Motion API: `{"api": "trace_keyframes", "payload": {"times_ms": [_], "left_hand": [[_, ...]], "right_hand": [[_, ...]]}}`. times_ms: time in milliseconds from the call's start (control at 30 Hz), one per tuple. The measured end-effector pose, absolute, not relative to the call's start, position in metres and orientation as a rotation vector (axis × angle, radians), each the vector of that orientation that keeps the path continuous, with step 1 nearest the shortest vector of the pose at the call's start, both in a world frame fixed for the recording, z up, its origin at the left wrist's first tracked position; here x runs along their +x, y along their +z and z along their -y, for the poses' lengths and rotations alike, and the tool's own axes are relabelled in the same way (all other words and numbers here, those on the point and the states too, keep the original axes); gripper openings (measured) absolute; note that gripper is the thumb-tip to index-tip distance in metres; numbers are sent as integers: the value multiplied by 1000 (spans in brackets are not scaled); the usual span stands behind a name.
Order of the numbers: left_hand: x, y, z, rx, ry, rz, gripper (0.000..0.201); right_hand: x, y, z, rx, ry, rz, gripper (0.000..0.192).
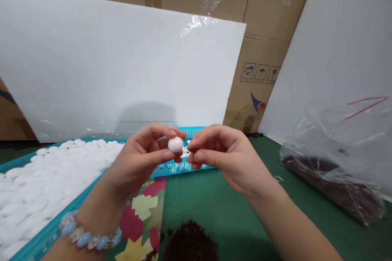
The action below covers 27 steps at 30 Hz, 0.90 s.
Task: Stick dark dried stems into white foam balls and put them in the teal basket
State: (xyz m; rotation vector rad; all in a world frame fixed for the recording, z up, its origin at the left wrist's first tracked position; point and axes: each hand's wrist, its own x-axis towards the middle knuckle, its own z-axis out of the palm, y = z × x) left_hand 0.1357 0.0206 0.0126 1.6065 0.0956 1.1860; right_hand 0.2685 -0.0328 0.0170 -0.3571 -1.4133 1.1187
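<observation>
Hands (142,153) (225,153) pinched, white ball (175,144) in left

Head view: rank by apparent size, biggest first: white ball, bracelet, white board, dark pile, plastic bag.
1. White board
2. Plastic bag
3. Dark pile and bracelet: too close to rank; the bottom edge cuts off the pile
4. White ball
</observation>
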Motion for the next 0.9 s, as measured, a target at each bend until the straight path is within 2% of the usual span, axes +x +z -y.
{"api": "trace_keyframes", "payload": {"times_ms": [233, 500, 900], "left_hand": [[138, 15, -18, 1611, 1124, -6, 16], [135, 16, -17, 1622, 1077, 17, 17], [137, 17, -15, 1615, 1062, 83, 17]], "right_hand": [[264, 13, 30, -211, 1093, 1400, 32], [259, 11, 30, -223, 988, 1332, 29], [257, 11, 31, -155, 1094, 1297, 28]]}}
